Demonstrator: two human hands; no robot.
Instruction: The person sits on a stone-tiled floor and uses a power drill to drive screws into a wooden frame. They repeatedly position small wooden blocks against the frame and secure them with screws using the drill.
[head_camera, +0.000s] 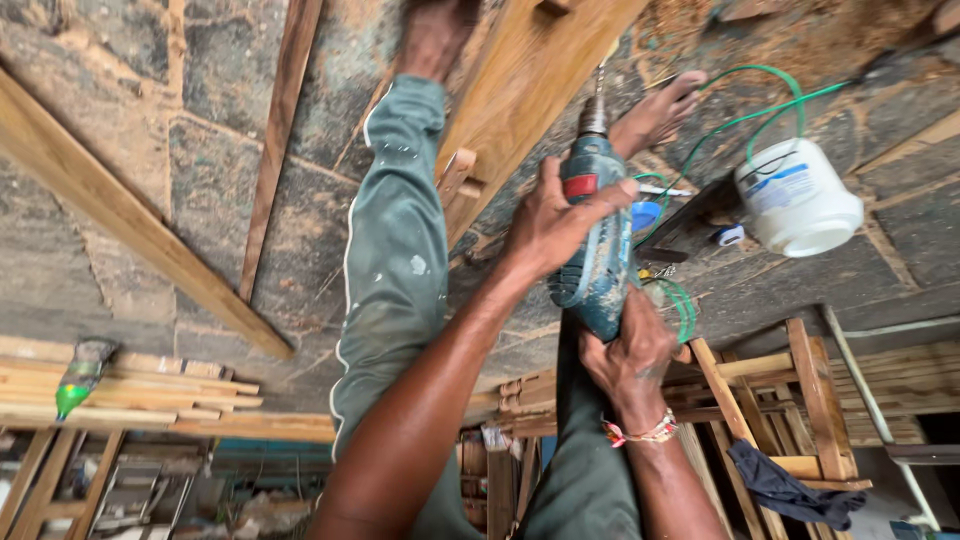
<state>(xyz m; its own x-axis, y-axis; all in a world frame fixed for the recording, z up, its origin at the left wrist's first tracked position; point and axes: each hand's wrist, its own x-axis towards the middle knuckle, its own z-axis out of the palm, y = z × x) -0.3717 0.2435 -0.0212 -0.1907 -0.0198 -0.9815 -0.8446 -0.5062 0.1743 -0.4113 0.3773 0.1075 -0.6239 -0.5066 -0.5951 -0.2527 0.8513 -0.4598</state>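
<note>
Teal electric drill (597, 245) sits just right of frame centre, bit pointing to 12 o'clock into a sloping wooden frame (530, 70). I cannot see the bit tip; it blurs against the wood.

Left hand (555, 222) wraps over the drill body from 9 o'clock, fingers closed around it. Right hand (630, 360) clamps the grip from 6 o'clock, closed too; the trigger finger is hidden behind the casing. A beaded bracelet (640, 434) rings that wrist.

Green-trousered legs (395, 260) run up to 12 o'clock. One bare foot (657, 112) rests at 1 o'clock of the drill; the other is cut off by the top edge.

At 3 o'clock, a white plastic tub (797, 197) with green cable (745, 120) looping past it. At 4 o'clock, wooden chair frames (790, 400) with a dark cloth (785, 490). At 8 o'clock, a green bottle (80, 377) lies on stacked slats (150, 395). Long plank (130, 225) crosses at 10 o'clock.
</note>
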